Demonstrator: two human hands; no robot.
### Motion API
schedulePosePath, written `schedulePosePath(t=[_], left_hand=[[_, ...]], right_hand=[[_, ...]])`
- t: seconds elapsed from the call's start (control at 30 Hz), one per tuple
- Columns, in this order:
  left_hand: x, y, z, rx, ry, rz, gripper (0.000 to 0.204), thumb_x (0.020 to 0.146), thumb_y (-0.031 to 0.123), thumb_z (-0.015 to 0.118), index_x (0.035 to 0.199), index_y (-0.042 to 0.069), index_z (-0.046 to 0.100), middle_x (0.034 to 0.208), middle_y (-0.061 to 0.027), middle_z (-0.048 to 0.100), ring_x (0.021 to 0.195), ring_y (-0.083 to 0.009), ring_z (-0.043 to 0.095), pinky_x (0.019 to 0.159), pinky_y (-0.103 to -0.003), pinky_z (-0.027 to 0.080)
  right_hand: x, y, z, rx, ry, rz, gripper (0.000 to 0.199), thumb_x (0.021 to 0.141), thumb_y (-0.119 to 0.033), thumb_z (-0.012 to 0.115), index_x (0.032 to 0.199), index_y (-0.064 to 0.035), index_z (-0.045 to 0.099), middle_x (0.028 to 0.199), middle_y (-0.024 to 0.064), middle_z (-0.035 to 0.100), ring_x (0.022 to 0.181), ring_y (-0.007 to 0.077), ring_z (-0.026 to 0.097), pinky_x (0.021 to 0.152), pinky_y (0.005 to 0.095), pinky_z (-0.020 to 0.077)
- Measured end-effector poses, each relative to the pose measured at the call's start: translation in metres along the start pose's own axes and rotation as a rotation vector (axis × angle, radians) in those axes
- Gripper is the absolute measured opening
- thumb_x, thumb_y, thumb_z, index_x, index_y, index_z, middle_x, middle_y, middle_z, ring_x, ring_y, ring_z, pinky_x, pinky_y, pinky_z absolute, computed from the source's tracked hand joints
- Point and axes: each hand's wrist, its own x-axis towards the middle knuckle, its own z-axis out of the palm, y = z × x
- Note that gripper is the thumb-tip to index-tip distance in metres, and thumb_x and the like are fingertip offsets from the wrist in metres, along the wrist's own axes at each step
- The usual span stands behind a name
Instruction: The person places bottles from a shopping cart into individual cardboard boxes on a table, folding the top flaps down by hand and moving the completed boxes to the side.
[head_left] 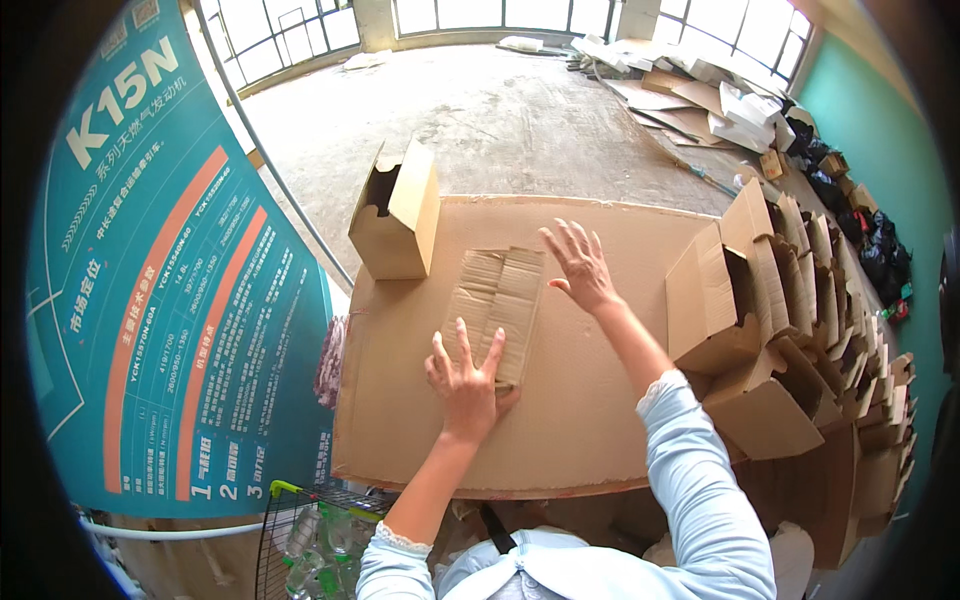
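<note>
A flat, folded piece of corrugated cardboard [497,308] lies on a large cardboard sheet [560,420] that serves as the work surface. My left hand [465,383] presses flat on the near end of the folded piece, fingers spread. Just right of its far end, my right hand [578,265] hovers open with fingers apart, holding nothing. An assembled small cardboard box [397,214] stands upright at the sheet's far left corner, its flaps open.
Several assembled open boxes [770,330] are stacked along the right side. A teal printed banner [160,280] hangs on the left. A wire basket [300,540] with clear bottles sits below the sheet's near edge. Loose cardboard [690,95] is piled on the concrete floor beyond.
</note>
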Motion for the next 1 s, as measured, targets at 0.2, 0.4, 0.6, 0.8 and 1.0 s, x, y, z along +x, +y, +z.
schedulePosePath(t=[0.2,0.4,0.6,0.8,1.0], left_hand=[[0.095,0.003,0.068,0.062,0.083,-0.204,0.076,0.074,0.057,0.072,0.142,0.031,0.051,0.153,-0.0217,0.035,0.136,-0.0516,0.029,0.103,-0.068,0.027],[0.187,-0.054,0.106,0.144,0.075,-0.271,0.078,0.074,0.061,0.071,0.143,0.032,0.05,0.151,-0.0183,0.04,0.14,-0.0491,0.027,0.109,-0.068,0.024],[0.239,-0.056,0.121,0.225,0.076,-0.191,0.081,0.074,0.059,0.072,0.144,0.026,0.048,0.148,-0.0168,0.045,0.144,-0.0344,0.03,0.117,-0.06,0.016],[0.237,-0.07,0.107,0.233,-0.25,-0.24,0.094,0.077,0.07,0.064,0.154,0.029,0.029,0.16,-0.0118,0.024,0.148,-0.0329,0.019,0.119,-0.056,0.012],[0.15,-0.063,0.073,-0.095,-0.096,0.089,0.095,0.077,0.04,0.077,0.154,0.013,0.028,0.161,-0.017,0.018,0.148,-0.0381,0.015,0.118,-0.054,0.018]], right_hand=[[-0.089,-0.089,0.091,0.984,-0.06,0.224,0.069,0.094,-0.028,0.064,0.15,-0.0057,0.03,0.155,0.0215,0.029,0.144,0.0365,0.027,0.117,0.0446,0.0276],[-0.222,-0.123,-0.02,1.237,-0.417,0.181,0.066,0.099,-0.035,0.057,0.152,-0.0087,0.028,0.155,0.0222,0.029,0.143,0.036,0.03,0.115,0.0452,0.0304],[-0.333,-0.052,-0.095,0.965,-0.37,0.532,0.059,0.095,-0.029,0.062,0.145,-0.0049,0.041,0.149,0.0202,0.041,0.139,0.0345,0.038,0.114,0.0422,0.0314],[-0.277,0.01,-0.15,0.621,0.037,0.462,0.063,0.085,-0.014,0.071,0.141,-0.0023,0.045,0.146,0.022,0.044,0.138,0.0398,0.038,0.114,0.0458,0.0328],[-0.176,0.093,-0.135,-0.028,0.322,0.541,0.083,0.081,-0.021,0.076,0.145,0.0059,0.032,0.139,0.0258,0.047,0.131,0.0389,0.046,0.112,0.0472,0.0346]])
